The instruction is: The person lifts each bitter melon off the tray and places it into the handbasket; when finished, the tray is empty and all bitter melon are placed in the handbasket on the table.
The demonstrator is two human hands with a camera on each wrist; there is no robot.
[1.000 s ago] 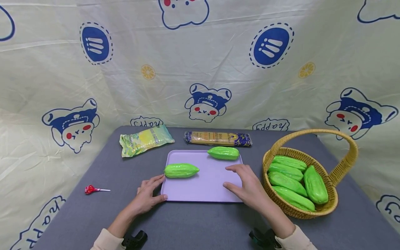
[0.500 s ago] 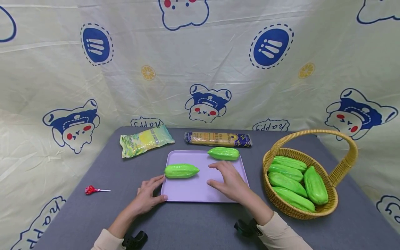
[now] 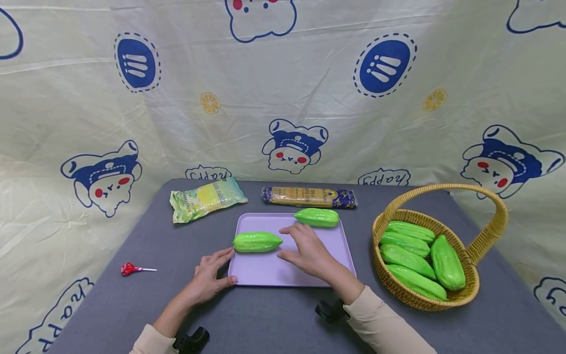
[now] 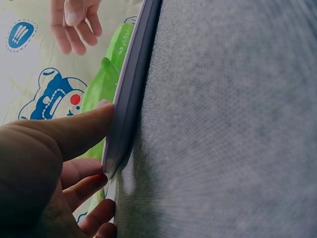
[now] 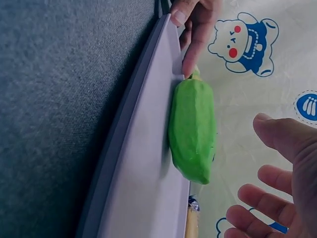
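On the lavender tray (image 3: 292, 273) lie two elongated green fruits with ribbed skin and pointed ends, their exact kind unclear. One green fruit (image 3: 257, 242) is near the tray's left edge; the other green fruit (image 3: 316, 217) lies at the back right. My left hand (image 3: 209, 278) holds the tray's left front corner, thumb at the rim and fingers along the side, as the left wrist view shows. My right hand (image 3: 308, 250) hovers over the tray's middle, holding nothing. Its thumb and fingers are spread apart, facing the left fruit, with a gap between in the right wrist view.
A wicker basket (image 3: 469, 290) with a tall handle stands at the right, holding several similar green fruits. Behind the tray lie a green-yellow packet (image 3: 208, 199) and a long gold-and-blue package (image 3: 308, 196). A red lollipop (image 3: 128, 269) is at the left.
My right hand has moved left across the tray, from its right edge toward the left fruit. My left hand, the tray and both fruits have stayed in place.
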